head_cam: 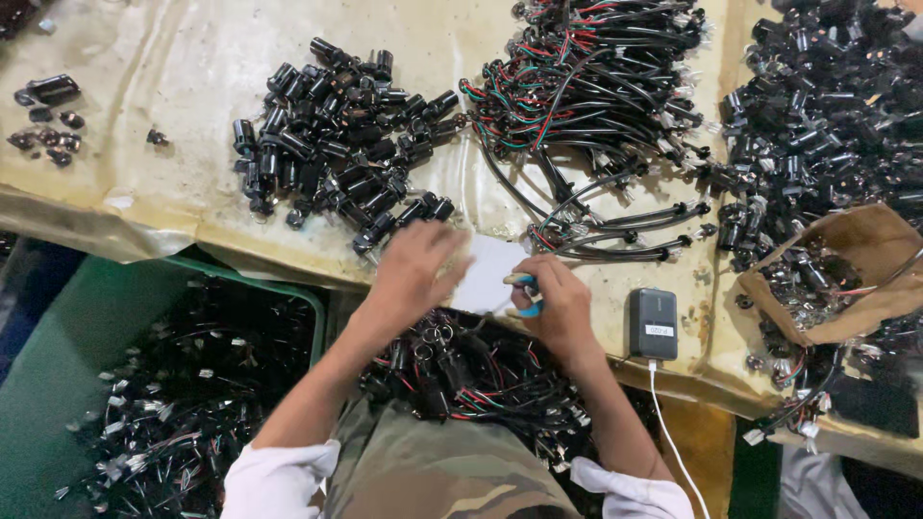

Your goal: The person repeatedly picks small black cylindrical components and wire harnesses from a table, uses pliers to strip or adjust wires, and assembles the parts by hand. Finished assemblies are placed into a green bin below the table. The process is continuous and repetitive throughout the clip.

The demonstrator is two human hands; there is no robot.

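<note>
My left hand (415, 271) reaches to the table edge, fingers curled at a black cylindrical connector beside the pile of black connectors (332, 144); whether it grips one I cannot make out. My right hand (556, 300) is closed on a small tool with a blue handle (527, 306). Between the hands lies a white sheet (492, 271). Just beyond my right hand lie loose black cable assemblies (625, 231) with red and green wires. More wired connectors (471, 370) are heaped on my lap.
A big bundle of cables (586, 77) sits at the back centre, another heap of black parts (827, 106) at the right. A torn cardboard box (865, 269) holds parts. A small black device (653, 323) with a white cord lies right of my hand. A green crate (183, 384) of wires stands lower left.
</note>
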